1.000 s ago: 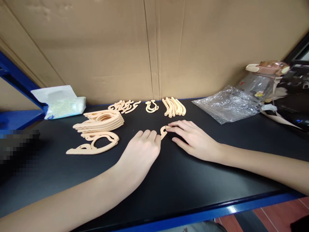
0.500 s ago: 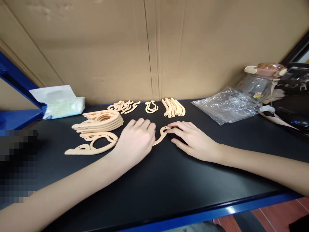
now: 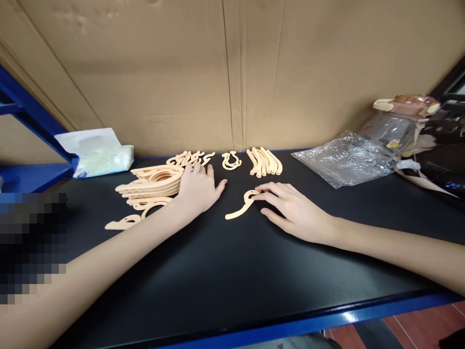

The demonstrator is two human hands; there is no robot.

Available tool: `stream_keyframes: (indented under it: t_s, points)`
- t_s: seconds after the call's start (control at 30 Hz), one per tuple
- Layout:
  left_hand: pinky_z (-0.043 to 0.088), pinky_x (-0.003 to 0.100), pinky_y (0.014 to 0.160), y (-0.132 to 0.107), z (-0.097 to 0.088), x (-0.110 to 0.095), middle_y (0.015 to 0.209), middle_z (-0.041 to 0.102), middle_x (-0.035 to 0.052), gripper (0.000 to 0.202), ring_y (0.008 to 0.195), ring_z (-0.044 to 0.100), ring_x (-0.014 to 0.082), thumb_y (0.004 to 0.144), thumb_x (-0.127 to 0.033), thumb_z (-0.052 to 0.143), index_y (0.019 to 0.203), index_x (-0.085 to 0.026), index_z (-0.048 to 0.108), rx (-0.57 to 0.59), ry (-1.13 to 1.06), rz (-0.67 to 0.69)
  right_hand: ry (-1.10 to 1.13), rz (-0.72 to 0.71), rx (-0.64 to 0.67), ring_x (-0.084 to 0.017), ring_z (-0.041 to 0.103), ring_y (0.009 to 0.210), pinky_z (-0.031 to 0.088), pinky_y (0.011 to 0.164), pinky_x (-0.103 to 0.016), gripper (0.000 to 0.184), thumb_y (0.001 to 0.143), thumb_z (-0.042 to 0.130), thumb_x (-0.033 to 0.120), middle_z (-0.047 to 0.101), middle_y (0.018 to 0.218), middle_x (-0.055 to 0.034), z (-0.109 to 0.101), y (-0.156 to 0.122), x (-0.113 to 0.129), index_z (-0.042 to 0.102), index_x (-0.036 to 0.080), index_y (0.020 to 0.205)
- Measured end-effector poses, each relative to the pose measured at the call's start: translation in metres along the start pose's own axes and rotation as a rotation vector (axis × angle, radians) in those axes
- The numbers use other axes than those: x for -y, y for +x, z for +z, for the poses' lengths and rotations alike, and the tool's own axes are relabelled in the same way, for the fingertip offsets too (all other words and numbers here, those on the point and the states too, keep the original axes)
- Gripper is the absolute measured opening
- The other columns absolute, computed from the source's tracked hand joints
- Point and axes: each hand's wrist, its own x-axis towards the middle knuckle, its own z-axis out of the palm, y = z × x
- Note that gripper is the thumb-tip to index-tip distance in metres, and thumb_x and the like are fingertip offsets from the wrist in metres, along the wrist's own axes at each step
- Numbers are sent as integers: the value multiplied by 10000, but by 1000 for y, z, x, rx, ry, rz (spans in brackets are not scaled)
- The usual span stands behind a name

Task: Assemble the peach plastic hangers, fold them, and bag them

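A thin curved peach plastic piece (image 3: 240, 209) lies on the black tabletop (image 3: 254, 271). My right hand (image 3: 294, 211) rests flat beside it, fingers stretched out, fingertips on its hooked upper end. My left hand (image 3: 198, 189) is open with fingers spread, reaching to the stack of peach hanger-shaped pieces (image 3: 152, 184) and touching its right end. A single hanger-shaped piece (image 3: 138, 215) lies in front of the stack, partly hidden by my left forearm.
Along the cardboard back wall lie small peach hooks (image 3: 191, 159), a looped piece (image 3: 231, 161) and a bundle of curved strips (image 3: 264, 162). A tissue pack (image 3: 96, 154) sits back left, a crumpled clear plastic bag (image 3: 345, 157) and a bottle (image 3: 399, 121) at right.
My left hand let go of the curved piece's lower end and moved up and left to the hanger stack. The right hand stayed on the piece's hooked end.
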Motion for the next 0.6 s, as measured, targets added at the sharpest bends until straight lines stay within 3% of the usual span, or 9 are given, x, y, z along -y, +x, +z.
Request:
stream_keyframes:
  t_s: [0.33,0.6]
  points:
    - [223,498,1076,2,6,3,1244,620,233,688,1335,389,384,951,-513,259,1320,3,525,38,15,-1,-8,-12,-6,-229,520,1157,431,1004,-443,295,963,420,225,556,1262,-105,0,0,-1,556,169,1219]
    - [286,559,1047,-3,3,2,1095,659,277,559,1206,500,402,949,-384,374,1183,70,599,-147,-71,73,1,-19,-24,-243,542,1152,448,982,-468,288,961,415,227,564,1255,-99,1,0,-1,549,214,1215]
